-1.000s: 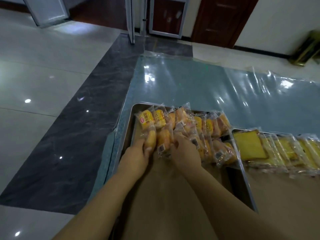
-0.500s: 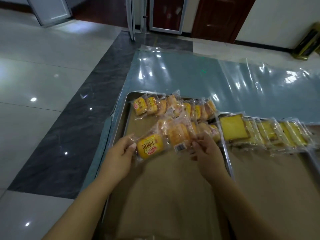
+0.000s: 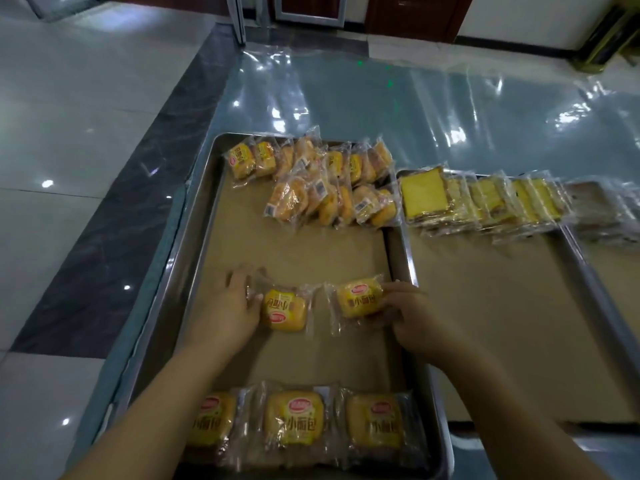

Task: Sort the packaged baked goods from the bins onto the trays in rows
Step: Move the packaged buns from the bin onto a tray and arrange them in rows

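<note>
While three bun packs sit along the tray front, left hand pinching a fourth pack, right hand pinching a fifth pack

Far-right tray: cut by frame edge; its packs blurred. Near row of bun packs: leftmost partly behind left forearm. Far bun pile: overlapping, count unclear. Left hand, right hand: fingertips blurred against left bun pack, right bun pack.

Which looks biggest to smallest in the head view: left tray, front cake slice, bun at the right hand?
1. Left tray
2. Cake slice and bun: alike; bun nearer, so unranked.
</note>
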`<state>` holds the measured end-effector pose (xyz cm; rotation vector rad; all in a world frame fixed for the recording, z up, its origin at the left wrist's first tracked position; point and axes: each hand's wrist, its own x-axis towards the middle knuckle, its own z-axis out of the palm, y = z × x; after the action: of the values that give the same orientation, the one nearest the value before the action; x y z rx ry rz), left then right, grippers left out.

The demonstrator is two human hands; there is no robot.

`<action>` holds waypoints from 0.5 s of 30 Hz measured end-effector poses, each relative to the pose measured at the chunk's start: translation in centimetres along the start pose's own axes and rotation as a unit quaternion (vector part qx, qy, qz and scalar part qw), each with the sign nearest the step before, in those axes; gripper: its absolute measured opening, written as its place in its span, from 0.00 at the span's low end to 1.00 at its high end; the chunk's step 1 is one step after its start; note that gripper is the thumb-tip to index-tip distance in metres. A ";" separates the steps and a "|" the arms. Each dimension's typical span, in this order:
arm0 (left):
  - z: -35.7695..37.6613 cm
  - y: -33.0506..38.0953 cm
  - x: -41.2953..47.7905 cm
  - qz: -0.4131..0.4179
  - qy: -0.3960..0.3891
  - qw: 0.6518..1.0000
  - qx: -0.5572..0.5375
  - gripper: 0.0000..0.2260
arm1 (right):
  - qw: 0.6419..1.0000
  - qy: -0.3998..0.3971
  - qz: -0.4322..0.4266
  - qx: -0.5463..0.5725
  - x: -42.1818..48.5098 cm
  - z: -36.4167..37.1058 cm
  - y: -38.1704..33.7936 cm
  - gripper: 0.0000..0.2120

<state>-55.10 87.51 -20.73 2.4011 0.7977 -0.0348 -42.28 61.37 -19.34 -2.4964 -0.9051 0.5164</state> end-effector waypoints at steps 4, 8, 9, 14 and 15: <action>0.3 0.4 0.0 0.140 0.034 0.988 0.054 0.19 | 0.997 0.069 0.035 -0.031 -0.1 0.0 -1.0 0.13; 1.5 0.7 -0.4 0.183 -0.055 0.980 0.060 0.22 | 0.994 0.066 0.068 -0.062 0.7 1.3 -2.6 0.18; 1.7 0.8 -0.4 0.180 -0.059 0.979 0.073 0.22 | 0.994 0.052 0.067 -0.074 1.0 1.8 -2.8 0.19; 2.1 0.5 -0.3 0.168 -0.076 0.975 0.122 0.23 | 0.984 0.024 0.060 -0.165 1.7 3.4 -3.4 0.19; 2.1 0.4 -0.3 0.169 -0.078 0.975 0.119 0.23 | 0.983 0.028 0.057 -0.170 1.8 3.5 -3.4 0.20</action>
<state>-54.74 85.92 -22.19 2.6897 0.3202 -0.1907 -44.36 65.83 -20.85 -2.8679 -0.8944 0.3493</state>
